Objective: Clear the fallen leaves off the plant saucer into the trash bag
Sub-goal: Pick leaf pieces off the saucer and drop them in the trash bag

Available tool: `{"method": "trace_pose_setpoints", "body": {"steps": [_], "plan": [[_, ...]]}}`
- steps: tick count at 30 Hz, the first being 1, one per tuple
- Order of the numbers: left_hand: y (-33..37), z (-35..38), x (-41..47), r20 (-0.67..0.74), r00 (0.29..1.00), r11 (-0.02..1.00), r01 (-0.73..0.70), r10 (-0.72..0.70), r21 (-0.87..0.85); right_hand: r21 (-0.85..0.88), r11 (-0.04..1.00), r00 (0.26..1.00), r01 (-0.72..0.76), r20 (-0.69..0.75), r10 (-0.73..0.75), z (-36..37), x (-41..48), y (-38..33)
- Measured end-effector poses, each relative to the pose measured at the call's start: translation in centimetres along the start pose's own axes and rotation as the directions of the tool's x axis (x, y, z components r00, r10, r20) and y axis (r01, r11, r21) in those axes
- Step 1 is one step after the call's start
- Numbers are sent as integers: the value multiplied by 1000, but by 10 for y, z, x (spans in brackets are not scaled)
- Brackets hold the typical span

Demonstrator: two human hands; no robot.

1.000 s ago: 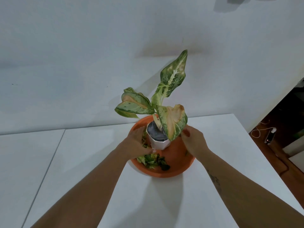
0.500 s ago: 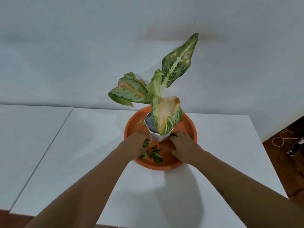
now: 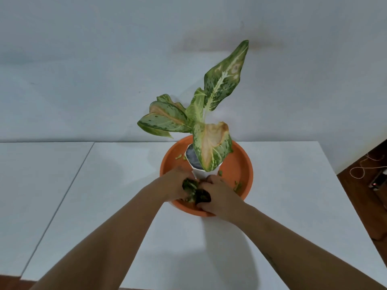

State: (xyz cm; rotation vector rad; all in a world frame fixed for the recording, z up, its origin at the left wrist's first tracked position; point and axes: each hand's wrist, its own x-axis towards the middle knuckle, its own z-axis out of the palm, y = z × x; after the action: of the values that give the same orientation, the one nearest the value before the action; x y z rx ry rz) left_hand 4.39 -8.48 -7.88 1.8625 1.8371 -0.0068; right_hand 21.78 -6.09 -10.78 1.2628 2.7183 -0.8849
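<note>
An orange plant saucer (image 3: 240, 164) sits on the white table and holds a white pot (image 3: 202, 174) with a speckled green plant (image 3: 211, 114). At the saucer's near edge my left hand (image 3: 174, 185) and my right hand (image 3: 218, 194) are pressed together around a clump of dark green fallen leaves (image 3: 193, 192), fingers curled on it from both sides. A few small leaf scraps (image 3: 237, 186) lie on the saucer's right side, and others (image 3: 180, 157) lie left of the pot. No trash bag is in view.
The white table (image 3: 104, 195) has a seam (image 3: 69, 191) running down its left part. Behind it is a plain wall. At the right, brown floor with a white cable (image 3: 364, 170) and a small device (image 3: 377, 182).
Both hands have drawn together at the saucer's near edge and gathered the scattered leaves into one clump between them. The camera has shifted slightly.
</note>
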Motion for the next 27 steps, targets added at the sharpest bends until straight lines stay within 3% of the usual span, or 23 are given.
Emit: {"method": "trace_pose_setpoints", "body": {"steps": [2,5,10,17,22,27], "plan": [[-4,-1,2,-34,998,999,-47,48,6,14,1000,999,19,-49,-18,-1,-2,-2],[-16,-5,4,-83,994,995,-80,75,-57,14,998,990,-64,-124,65,-6,-6,1],[-23,0,5,28,994,993,-106,105,46,-162,952,965,-260,-69,251,0,-10,-11],[-27,10,12,-65,979,980,-197,195,-35,-4,964,958,-265,-110,263,5,-3,-24],[-32,2,12,-233,965,938,-185,117,-293,346,866,854,-361,-251,457,-14,-4,-18],[-29,3,7,-204,979,840,-95,-19,-534,641,682,776,-351,-209,595,-20,-14,-15]]}}
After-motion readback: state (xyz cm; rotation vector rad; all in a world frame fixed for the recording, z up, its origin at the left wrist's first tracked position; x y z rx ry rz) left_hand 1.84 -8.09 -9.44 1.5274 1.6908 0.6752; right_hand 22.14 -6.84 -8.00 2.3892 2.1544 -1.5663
